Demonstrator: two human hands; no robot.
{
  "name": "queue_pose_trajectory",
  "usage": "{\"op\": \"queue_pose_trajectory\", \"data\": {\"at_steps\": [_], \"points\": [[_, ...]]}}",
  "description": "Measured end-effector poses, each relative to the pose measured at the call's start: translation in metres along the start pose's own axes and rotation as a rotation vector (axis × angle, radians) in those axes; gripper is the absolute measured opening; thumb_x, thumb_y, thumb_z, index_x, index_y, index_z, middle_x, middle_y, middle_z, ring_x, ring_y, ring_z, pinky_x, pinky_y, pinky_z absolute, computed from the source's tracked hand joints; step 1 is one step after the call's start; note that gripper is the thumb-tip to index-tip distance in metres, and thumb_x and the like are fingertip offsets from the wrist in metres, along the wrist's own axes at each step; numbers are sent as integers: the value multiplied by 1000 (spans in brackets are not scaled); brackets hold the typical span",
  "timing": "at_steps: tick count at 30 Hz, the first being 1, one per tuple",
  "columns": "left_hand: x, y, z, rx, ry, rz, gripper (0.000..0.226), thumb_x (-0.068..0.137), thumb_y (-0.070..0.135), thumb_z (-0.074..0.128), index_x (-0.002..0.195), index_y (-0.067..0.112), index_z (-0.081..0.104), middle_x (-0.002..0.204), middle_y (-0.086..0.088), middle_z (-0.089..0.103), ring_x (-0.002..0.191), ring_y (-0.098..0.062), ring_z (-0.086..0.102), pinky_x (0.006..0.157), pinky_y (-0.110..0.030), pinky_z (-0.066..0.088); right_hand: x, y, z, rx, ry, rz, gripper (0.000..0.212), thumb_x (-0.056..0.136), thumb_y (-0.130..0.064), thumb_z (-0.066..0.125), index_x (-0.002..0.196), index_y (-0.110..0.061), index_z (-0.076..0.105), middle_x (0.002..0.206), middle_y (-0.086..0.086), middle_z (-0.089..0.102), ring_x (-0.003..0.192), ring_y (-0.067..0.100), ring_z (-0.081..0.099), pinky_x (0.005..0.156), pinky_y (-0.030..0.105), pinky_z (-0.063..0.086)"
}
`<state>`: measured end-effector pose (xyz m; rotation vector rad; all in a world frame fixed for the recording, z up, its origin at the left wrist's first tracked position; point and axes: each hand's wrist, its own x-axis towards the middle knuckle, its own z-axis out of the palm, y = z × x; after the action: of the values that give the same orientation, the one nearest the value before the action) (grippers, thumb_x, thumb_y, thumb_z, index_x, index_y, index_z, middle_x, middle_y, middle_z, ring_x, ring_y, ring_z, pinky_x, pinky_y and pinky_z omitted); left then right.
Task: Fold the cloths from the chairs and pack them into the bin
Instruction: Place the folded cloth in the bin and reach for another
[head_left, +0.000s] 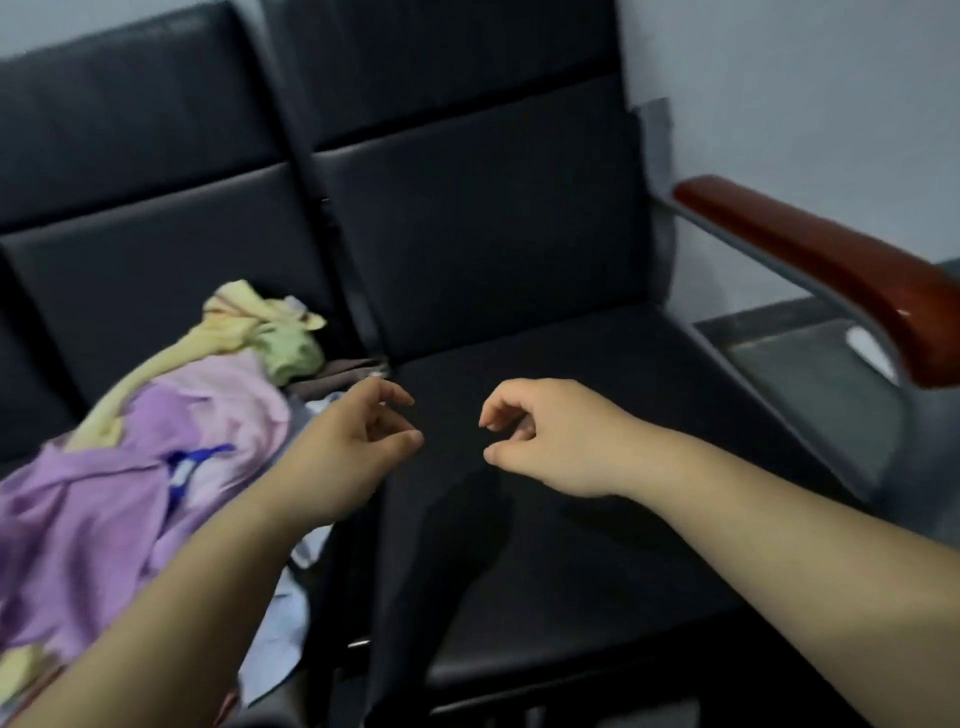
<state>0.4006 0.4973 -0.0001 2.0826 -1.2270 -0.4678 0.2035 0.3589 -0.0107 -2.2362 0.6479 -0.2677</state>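
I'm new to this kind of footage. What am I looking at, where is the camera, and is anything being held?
No machine here: these are a person's two bare hands, filmed by one camera worn on the head, looking forward and down. The left hand and right hand reach over a black chair seat, fingers loosely curled, holding nothing I can see. On the next seat to the left lies a heap of unfolded cloths, a purple cloth and a yellow-green cloth on top. A reddish armrest is at right.
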Motion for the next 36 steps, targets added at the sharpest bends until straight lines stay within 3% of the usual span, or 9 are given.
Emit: {"op": "queue_pose_trajectory", "data": {"at_steps": [7,10,14,18,20,24,27,33,36], "points": [[-29,-89,-95,94,294,-100,24,88,20,74,102,32,61,87,13,71,73,0,64,71,-23,48,107,-81,88,1,-70,-145,16,87,-31,76,99,-34,66,98,-14,68,85,3,62,86,32,56],[-37,-123,-132,130,449,-171,24,87,23,75,105,31,62,91,15,68,83,-3,65,76,-24,49,152,-115,119,0,-52,-165,13,85,-25,74,87,-34,64,88,-15,67,77,3,60,77,27,51],[-37,-156,-157,170,624,-227,26,88,22,73,112,28,62,105,12,64,96,-12,61,83,-28,44,209,-151,149,46,-15,-123,11,86,-23,73,91,-30,66,90,-13,66,90,15,65,77,28,50],[-31,-181,-170,318,665,-281,38,87,27,70,124,27,63,128,2,61,114,-25,55,93,-43,48,255,-189,172,22,-6,-151,21,88,-26,70,109,-27,67,109,-9,66,102,16,62,82,29,49],[-29,-186,-174,416,682,-338,42,88,29,66,129,30,61,136,0,57,122,-31,49,98,-47,45,263,-204,183,-1,-46,-199,20,89,-25,70,109,-25,69,105,-12,66,101,15,62,82,29,50],[-29,-197,-184,519,654,-487,38,93,30,56,131,33,58,134,0,58,120,-32,50,95,-46,45,256,-214,214,-147,-355,-269,24,87,-36,76,108,-24,71,107,-7,71,102,18,65,94,35,54],[-29,-207,-184,342,656,-488,36,94,23,51,128,30,59,124,-3,65,110,-30,60,88,-46,52,253,-209,236,-270,-347,-307,21,86,-43,79,79,-29,64,89,-10,67,92,18,63,81,35,51],[-38,-207,-190,221,651,-370,54,91,17,54,142,32,50,139,1,54,123,-25,54,94,-42,49,245,-224,203,59,-203,-284,11,83,-34,85,77,-26,80,78,-11,75,81,8,66,75,25,53],[-43,-207,-191,285,605,-259,37,84,17,58,117,33,63,118,6,57,110,-21,55,84,-36,45,238,-236,175,459,-253,-253,8,88,-21,82,81,-21,79,84,-7,76,86,8,69,82,24,57]]}}
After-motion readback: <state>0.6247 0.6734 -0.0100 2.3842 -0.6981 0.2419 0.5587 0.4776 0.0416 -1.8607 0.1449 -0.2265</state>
